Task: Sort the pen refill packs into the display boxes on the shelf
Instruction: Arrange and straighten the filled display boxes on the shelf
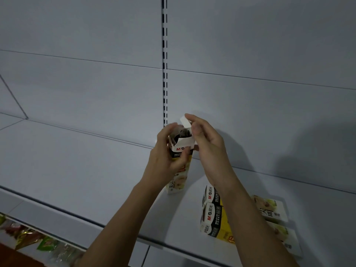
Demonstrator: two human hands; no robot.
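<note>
My left hand (167, 151) gripped the upright box (180, 166) on the shelf (77, 170); my right hand (206, 143) pinched its open flap (185, 121). Dark contents showed inside. More boxes (213, 214) lay near the front edge.

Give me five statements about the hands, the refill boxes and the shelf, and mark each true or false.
1. The left hand grips the upright box around its upper part. True.
2. The upright box's top is sealed. False: its top is open and the white flap is lifted.
3. The right hand pinches the white flap. True.
4. The other boxes stand upright on the shelf. False: they lie flat, to the right of the upright box, partly behind the right forearm.
5. The upright box is held in the air. False: its bottom appears to rest on the shelf.
</note>
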